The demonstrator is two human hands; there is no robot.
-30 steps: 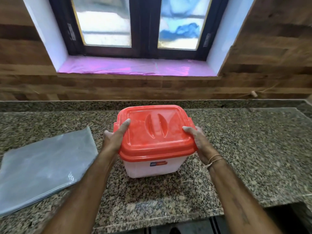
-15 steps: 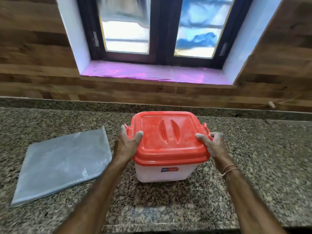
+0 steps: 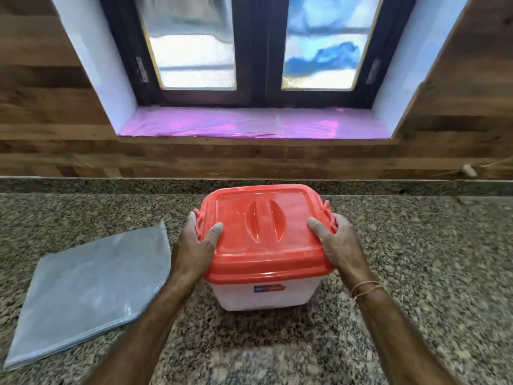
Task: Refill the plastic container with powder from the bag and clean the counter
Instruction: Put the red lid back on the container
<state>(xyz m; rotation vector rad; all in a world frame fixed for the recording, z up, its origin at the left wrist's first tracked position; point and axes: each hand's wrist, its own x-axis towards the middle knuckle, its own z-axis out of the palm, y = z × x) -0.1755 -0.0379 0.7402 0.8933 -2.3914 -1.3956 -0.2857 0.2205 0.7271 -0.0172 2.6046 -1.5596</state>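
A white plastic container (image 3: 263, 297) with a red lid (image 3: 263, 232) stands on the speckled granite counter (image 3: 416, 273), lid closed. My left hand (image 3: 197, 245) grips the lid's left edge, thumb on top, fingers round the side clip. My right hand (image 3: 336, 240) grips the right edge the same way, thumb on the lid. A flat, empty-looking grey plastic bag (image 3: 91, 287) lies on the counter to the left of the container. No powder is visible.
A wood-panelled wall (image 3: 249, 159) rises behind the counter, with a window and a pink-lined sill (image 3: 249, 125) above it. A small cork-like object (image 3: 469, 170) sits at the back right by the wall.
The container has moved away from me toward the wall between my hands. Both hands have slid along the lid's sides to the clips. The camera has tilted up.
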